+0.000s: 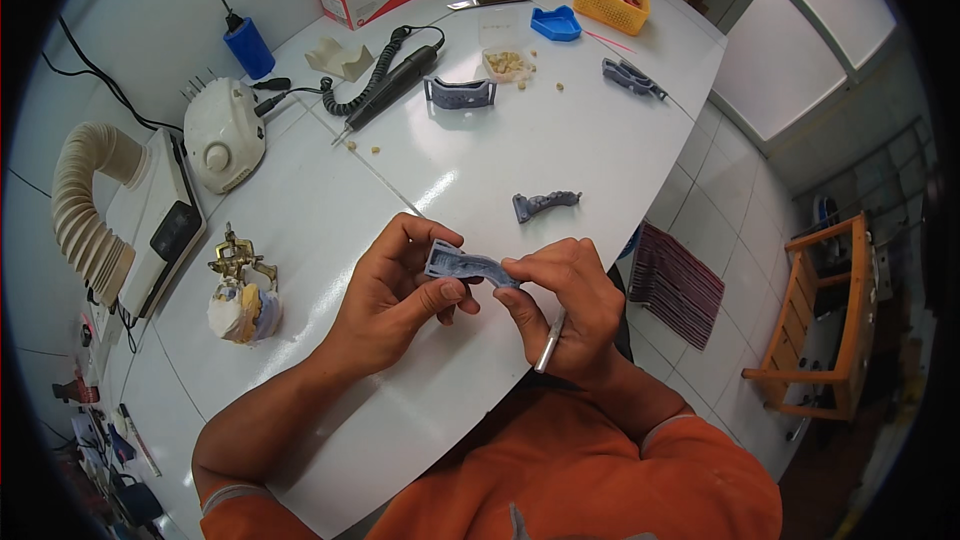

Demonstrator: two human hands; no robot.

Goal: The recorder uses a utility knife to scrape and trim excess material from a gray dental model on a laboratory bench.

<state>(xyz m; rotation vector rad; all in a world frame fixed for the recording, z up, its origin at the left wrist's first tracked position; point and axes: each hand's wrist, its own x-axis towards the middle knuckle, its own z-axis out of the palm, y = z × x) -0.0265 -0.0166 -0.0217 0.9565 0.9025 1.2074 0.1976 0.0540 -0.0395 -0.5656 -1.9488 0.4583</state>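
Above the near part of the white table (370, 450), a grey curved dental model piece (463, 265) is held between both hands. My left hand (390, 290) grips its wider end, thumb in front and fingers behind. With thumb and index finger, my right hand (578, 300) pinches the narrow end. A slim silver metal rod-like tool (550, 342) is also tucked in that right hand, its lower end sticking out under the palm; the rest is hidden. Just beyond the hands lies a second grey dental model piece (546, 204) with a row of tooth shapes.
An articulator (238, 258) with a plaster cast stands left. Behind it are a white control box (222, 140) and an extractor hose (90, 210). Farther back lie a black handpiece (395, 85), grey models (460, 92), a tub of small yellowish pieces (508, 63) and a knife (490, 1).
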